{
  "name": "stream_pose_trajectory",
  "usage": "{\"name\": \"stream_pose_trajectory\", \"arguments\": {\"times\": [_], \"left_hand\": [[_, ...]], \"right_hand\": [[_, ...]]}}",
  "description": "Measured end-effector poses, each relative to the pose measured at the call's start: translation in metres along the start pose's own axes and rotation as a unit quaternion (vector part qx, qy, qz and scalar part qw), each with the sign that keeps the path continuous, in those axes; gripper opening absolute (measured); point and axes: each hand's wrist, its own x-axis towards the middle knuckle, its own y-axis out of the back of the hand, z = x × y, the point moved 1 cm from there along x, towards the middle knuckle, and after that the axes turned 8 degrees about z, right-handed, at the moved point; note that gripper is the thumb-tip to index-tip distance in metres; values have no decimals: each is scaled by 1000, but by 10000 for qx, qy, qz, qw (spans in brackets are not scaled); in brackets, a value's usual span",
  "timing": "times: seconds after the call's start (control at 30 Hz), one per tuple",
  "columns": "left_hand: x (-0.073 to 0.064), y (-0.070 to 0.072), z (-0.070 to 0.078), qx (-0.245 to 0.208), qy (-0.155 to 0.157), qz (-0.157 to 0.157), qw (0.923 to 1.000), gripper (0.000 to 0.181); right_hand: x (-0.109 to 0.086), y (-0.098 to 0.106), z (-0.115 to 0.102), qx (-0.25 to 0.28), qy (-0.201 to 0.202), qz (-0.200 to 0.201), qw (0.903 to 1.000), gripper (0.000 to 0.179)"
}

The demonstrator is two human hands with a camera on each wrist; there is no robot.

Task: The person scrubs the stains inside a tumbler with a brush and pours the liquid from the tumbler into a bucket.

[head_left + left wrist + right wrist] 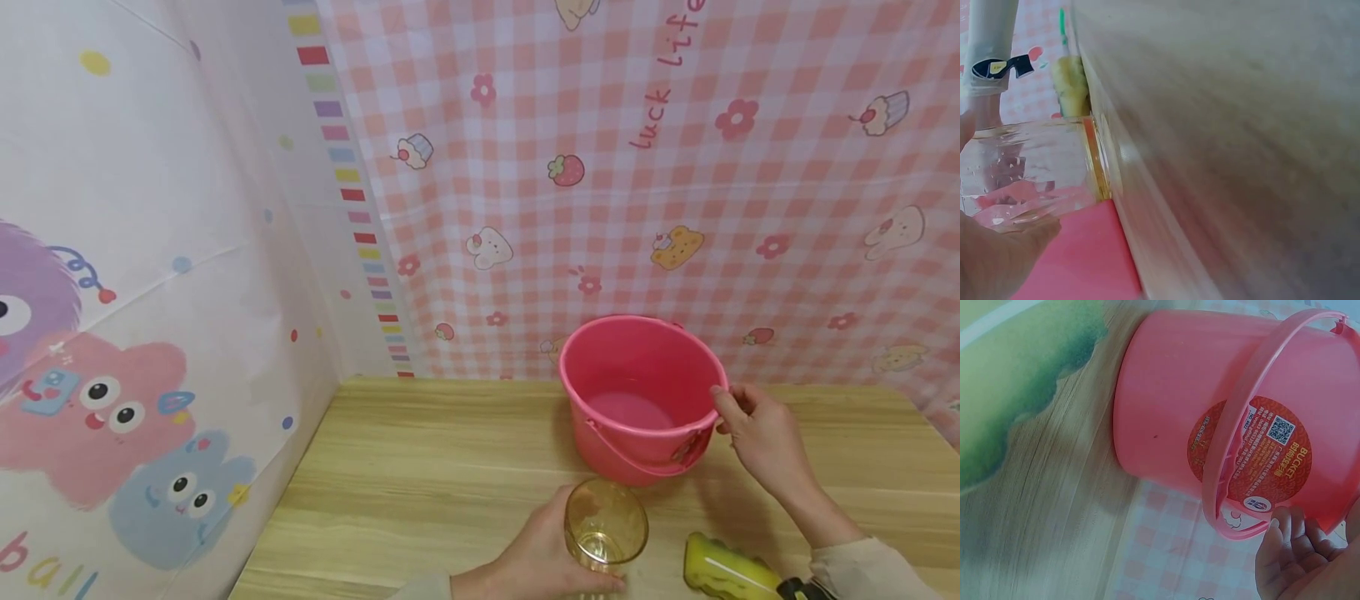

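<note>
An amber-tinted clear glass (606, 525) stands upright in my left hand (536, 550), which holds it by the side. In the left wrist view the base of the glass (1029, 169) is at the tabletop or just above it; I cannot tell which. Just behind it is a pink plastic bucket (630, 450), also upright, its handle hanging down at the front. My right hand (765, 433) grips the bucket's rim at the right, thumb on the rim and fingers below. The bucket's red label (1279, 456) shows in the right wrist view.
On the wooden table (420, 467), a yellow-green object (723, 567) with a scalloped edge lies at the front right, partly out of frame. A pink checked cloth (525, 208) hangs behind the table. At the left is a white printed sheet (225, 333).
</note>
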Motion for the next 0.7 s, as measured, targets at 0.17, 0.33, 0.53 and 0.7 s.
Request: {"name": "stream_pose_trajectory", "arguments": {"times": [0.17,0.33,0.53,0.7], "left_hand": [[0,-1,-2,3,-72,-111,9999,98],[-1,-1,-3,42,-23,-195,9998,97],[0,0,-3,114,-35,-310,9994,99],[1,1,-2,113,-32,-416,9991,100]], "right_hand": [[0,0,-1,27,32,30,10000,51],[0,0,-1,51,47,59,10000,50],[0,0,-1,75,61,69,9999,49],[0,0,-2,95,66,79,9999,48]]}}
